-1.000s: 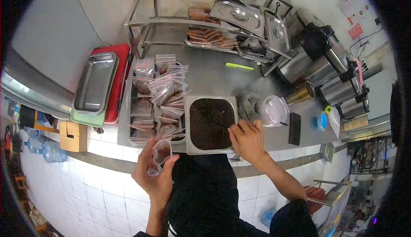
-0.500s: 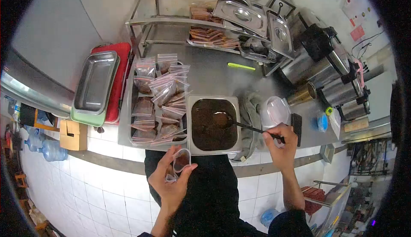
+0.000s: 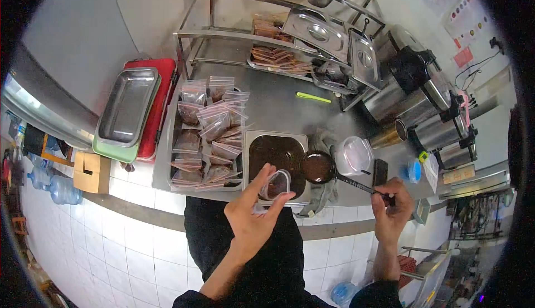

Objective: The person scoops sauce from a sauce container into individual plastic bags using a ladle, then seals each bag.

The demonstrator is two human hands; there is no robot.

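Observation:
My left hand point(image 3: 251, 216) holds a small clear plastic bag point(image 3: 277, 185) between thumb and fingers, its mouth spread round, over the near edge of a steel pan point(image 3: 304, 141). Dark brown sauce point(image 3: 270, 151) fills part of the pan. My right hand point(image 3: 393, 208) is closed around the handle end of a black ladle point(image 3: 354, 182). The ladle's bowl, full of dark brown sauce, hangs over the pan's right rim, just right of the bag. Left of the pan, filled zip bags point(image 3: 214, 121) lie piled in a tray point(image 3: 167, 166).
A grey cloth point(image 3: 322, 141) and a clear plastic tub point(image 3: 354, 155) lie right of the pan. Behind are a yellow-green pen point(image 3: 313, 97) and a steel rack point(image 3: 234, 32) with lids and packets. Tall steel pots point(image 3: 395, 99) line the right side. Stacked trays point(image 3: 128, 107) stand left.
The ladle has come up out of the pan with sauce, and my right hand has moved right and nearer. My left hand has brought the bag up and right, over the pan's near edge.

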